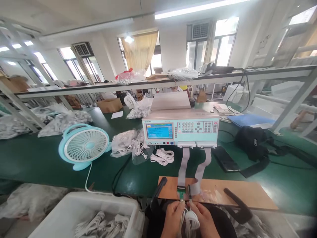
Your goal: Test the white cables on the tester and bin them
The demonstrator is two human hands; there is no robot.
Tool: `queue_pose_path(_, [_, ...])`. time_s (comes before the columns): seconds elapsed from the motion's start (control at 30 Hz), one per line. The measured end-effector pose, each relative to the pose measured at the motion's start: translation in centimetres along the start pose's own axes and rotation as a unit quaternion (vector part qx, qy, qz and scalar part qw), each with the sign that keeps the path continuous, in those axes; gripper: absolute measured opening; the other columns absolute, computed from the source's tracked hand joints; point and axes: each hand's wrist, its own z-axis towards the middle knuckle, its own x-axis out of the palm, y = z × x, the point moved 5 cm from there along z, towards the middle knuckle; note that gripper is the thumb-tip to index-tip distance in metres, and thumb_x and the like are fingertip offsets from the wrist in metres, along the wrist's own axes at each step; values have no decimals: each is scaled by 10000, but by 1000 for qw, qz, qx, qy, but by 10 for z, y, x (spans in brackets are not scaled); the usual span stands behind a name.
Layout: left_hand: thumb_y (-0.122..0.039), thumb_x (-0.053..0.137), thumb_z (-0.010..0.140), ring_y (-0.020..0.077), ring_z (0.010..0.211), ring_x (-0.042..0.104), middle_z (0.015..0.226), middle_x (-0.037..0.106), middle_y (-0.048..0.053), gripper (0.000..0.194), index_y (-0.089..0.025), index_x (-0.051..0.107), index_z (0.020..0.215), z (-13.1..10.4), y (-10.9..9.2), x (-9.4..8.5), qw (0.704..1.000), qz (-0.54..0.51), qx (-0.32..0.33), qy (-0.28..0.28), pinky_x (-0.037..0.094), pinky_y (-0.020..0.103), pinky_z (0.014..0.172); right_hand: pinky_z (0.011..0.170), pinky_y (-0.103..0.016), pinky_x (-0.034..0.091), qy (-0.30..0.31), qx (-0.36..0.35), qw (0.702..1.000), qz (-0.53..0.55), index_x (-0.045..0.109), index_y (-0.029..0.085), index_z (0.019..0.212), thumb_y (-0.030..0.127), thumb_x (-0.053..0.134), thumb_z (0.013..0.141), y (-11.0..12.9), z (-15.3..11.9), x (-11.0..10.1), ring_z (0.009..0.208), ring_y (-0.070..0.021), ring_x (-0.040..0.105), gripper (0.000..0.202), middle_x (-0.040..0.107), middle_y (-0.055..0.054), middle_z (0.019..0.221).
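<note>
At the bottom centre, my left hand (173, 216) pinches a white cable end at a small green circuit board (181, 194). Close beside it, my right hand (202, 216) pinches another cable end at a second connector (190, 192), seen edge-on. A coiled white cable (192, 219) hangs between my hands. Two grey ribbon cables (183, 167) run from these connectors up to the front of a tester (180, 130) with a lit blue screen. Under the connectors lies a brown board (213, 193).
A turquoise fan (85, 145) stands at left. Bundled white cables (162, 156) lie before the tester. A white bin (123, 201) holds more cables at lower left. A black phone (226, 159) and black bag (251, 140) are at right. A shelf (148, 85) crosses above.
</note>
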Motion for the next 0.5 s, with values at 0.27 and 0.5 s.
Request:
queue_pose_path(0.27, [-632,631,621,145,512,481,520,546,29,507,-134,625,529,5,3,1,1000,-14,-1,-13,377,260,531,522,-253,392,19,-7,1000,4,680,151,666,526,773,548,-1,3,2,533,-161,517,404,625,-38,602])
queue_pose_path(0.5, [-620,637,575,183,501,539,525,598,35,476,-145,624,560,-8,-1,-3,995,55,-49,-64,436,288,497,476,-232,319,-82,-62,993,-60,570,156,528,501,727,537,6,-6,2,495,-121,414,380,493,19,497])
